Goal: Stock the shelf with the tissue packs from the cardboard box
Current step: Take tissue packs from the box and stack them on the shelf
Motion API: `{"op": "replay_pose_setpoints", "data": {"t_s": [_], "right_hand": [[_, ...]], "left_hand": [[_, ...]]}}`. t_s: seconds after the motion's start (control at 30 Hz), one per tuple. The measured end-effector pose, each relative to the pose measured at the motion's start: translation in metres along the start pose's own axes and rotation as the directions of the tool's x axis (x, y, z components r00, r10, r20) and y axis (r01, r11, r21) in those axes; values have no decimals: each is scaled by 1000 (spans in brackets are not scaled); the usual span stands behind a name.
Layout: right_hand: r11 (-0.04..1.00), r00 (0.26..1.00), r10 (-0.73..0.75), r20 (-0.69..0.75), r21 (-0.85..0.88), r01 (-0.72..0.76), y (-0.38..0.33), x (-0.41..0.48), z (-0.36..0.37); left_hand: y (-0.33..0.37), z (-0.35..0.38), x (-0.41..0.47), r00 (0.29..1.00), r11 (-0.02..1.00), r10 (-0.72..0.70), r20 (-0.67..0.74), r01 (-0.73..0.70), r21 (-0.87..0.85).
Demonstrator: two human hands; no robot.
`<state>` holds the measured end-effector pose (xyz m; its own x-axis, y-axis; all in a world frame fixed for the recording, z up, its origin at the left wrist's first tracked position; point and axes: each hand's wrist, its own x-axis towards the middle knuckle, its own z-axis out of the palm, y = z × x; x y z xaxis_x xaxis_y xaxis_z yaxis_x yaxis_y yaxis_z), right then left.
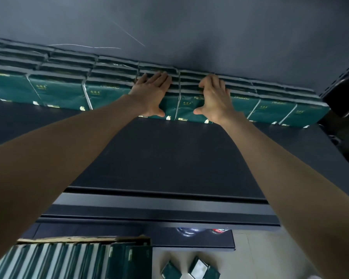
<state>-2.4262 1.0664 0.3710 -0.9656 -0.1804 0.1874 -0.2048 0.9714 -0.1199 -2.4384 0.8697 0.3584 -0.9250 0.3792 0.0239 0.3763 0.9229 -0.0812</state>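
Note:
Dark green tissue packs [58, 89] stand in stacked rows along the back of a dark shelf [169, 158]. My left hand [151, 93] lies flat with straight fingers on top of the middle stack. My right hand [214, 97] rests on the stack beside it, fingers bent over the back edge and thumb spread out. Both arms reach forward over the bare front part of the shelf. An open cardboard box [85, 240] on the floor at the lower left holds several more green and white packs [69, 260].
Three loose packs [197, 270] lie on the pale floor to the right of the box. The shelf's front rail [159, 208] runs across below my arms. A dark wall stands behind the stacks. A black object [343, 91] sits at the right end of the row.

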Motion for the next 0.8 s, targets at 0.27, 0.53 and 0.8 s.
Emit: {"op": "replay_pose_setpoints", "data": {"t_s": [0.27, 0.53, 0.8], "right_hand": [[989, 984, -68, 164, -122, 89, 6, 14, 4], [996, 968, -26, 249, -74, 45, -12, 8, -32], [998, 950, -9, 311, 68, -13, -58, -52, -93]], "left_hand": [[-1, 5, 4, 1000, 1000, -7, 4, 7, 22], [3, -35, -8, 1000, 999, 16, 23, -17, 37], [9, -89, -82, 995, 982, 48, 91, -31, -184]]}}
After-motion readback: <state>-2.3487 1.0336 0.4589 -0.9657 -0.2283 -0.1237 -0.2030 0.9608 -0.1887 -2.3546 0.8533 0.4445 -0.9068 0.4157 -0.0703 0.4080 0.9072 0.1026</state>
